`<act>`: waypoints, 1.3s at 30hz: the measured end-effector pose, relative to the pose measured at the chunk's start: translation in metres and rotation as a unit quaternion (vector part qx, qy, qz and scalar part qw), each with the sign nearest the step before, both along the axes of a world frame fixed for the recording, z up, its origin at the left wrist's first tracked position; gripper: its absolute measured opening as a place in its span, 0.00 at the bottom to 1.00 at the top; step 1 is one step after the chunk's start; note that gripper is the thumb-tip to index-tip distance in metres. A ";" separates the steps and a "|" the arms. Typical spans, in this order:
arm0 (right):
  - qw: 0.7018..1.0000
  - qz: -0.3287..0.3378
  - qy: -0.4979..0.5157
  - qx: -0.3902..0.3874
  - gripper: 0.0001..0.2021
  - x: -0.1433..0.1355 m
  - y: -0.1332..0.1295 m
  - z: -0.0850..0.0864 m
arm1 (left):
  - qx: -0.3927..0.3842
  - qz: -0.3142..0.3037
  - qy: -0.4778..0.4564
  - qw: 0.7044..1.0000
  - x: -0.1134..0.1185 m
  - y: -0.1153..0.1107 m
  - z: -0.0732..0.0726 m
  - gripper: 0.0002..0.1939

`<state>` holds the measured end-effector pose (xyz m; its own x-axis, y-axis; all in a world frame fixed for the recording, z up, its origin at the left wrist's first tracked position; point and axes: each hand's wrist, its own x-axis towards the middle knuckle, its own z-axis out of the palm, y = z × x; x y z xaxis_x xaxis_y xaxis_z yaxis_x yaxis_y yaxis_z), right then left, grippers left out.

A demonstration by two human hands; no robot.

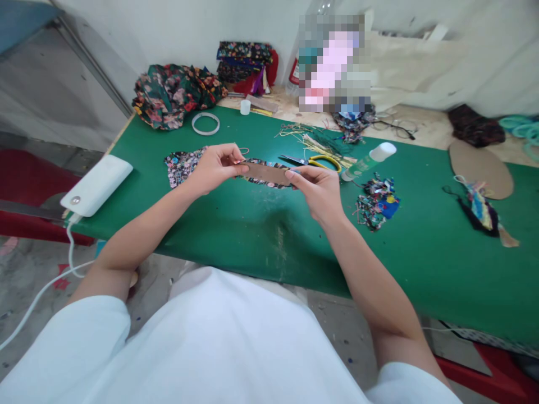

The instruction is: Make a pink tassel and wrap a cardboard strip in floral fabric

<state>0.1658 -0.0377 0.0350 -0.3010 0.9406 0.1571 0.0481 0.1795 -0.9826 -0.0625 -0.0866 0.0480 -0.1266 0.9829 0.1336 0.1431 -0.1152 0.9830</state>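
Observation:
Between my two hands, a long brown cardboard strip (pixel 269 173) with patterned fabric along its edges is held level above the green table. My left hand (pixel 221 165) pinches its left end, thumb on the cardboard face. The right end is gripped by my right hand (pixel 318 188), with the thumb pressed on top. Just behind the strip lie scissors (pixel 324 163) with yellow handles, close to my right fingers. A glue stick (pixel 368 161) with a white cap lies right of that hand. Partly behind my left hand is a piece of floral fabric (pixel 181 166).
Fabric scraps (pixel 377 202) lie right of centre. Loose cords (pixel 315 143) spread behind the scissors. A tape roll (pixel 205 124) and bunched floral cloth (pixel 172 95) sit at back left. A white corded device (pixel 97 185) stands at the left edge; a cardboard oval (pixel 480 165) and tassels (pixel 480 207) lie far right.

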 end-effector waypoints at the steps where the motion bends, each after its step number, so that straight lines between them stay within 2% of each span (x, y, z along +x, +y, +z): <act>1: 1.000 0.002 0.002 0.001 0.09 0.001 0.001 0.000 | -0.006 0.002 -0.009 1.000 0.000 0.000 0.000 0.13; 9: 0.999 0.003 0.042 -0.034 0.10 0.001 0.001 0.001 | -0.069 -0.019 -0.114 0.991 0.001 -0.001 0.000 0.17; 14: 0.997 0.004 0.049 -0.066 0.11 0.002 0.003 -0.001 | -0.074 -0.004 -0.140 0.987 0.002 -0.001 0.002 0.17; 19: 0.998 0.009 0.039 -0.058 0.12 0.003 0.004 -0.002 | -0.086 0.011 -0.161 0.983 0.002 0.000 0.004 0.17; 26: 0.999 0.006 0.027 -0.021 0.12 0.004 0.006 -0.005 | -0.084 0.020 -0.154 0.984 0.000 0.001 0.003 0.17; 35: 0.996 -0.034 -0.037 0.070 0.13 0.004 0.006 -0.006 | -0.121 0.010 -0.166 0.979 0.003 0.000 0.002 0.13; 39: 0.985 -0.067 -0.085 0.138 0.12 0.006 0.002 -0.003 | -0.118 0.031 -0.165 0.979 0.004 0.001 0.003 0.10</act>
